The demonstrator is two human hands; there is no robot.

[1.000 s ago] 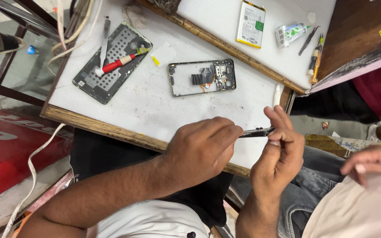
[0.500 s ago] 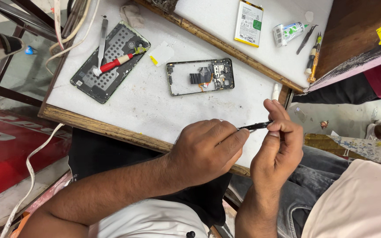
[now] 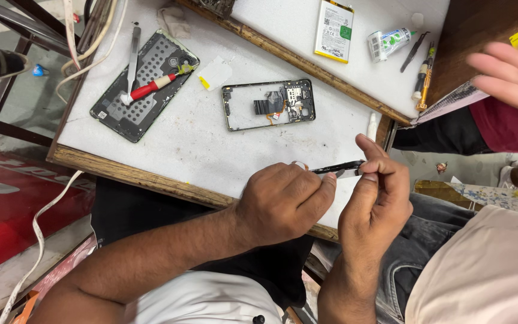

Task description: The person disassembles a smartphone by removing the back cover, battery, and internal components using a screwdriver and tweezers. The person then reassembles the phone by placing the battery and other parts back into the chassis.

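Observation:
My left hand (image 3: 283, 201) and my right hand (image 3: 376, 198) meet over the front edge of the white work board (image 3: 211, 150). Between them is a thin black strip part (image 3: 338, 168). My left fingers pinch its near end and my right thumb and forefinger pinch the far end. An opened phone frame (image 3: 268, 105) with exposed parts lies on the board just beyond my hands. Further left lies a dark phone back cover (image 3: 121, 102), with a red-handled screwdriver (image 3: 151, 87) and metal tweezers (image 3: 133, 57) resting on it.
A phone battery (image 3: 335, 22), a small glue tube (image 3: 389, 42), tweezers (image 3: 413, 53) and a slim screwdriver (image 3: 422, 78) lie on a second board at the back right. Another person's hand (image 3: 511, 72) reaches in at the upper right. Cables (image 3: 73, 42) hang at the left.
My hands have shifted slightly up over the board's edge, still holding the strip. Another person's hand has come into view at the upper right.

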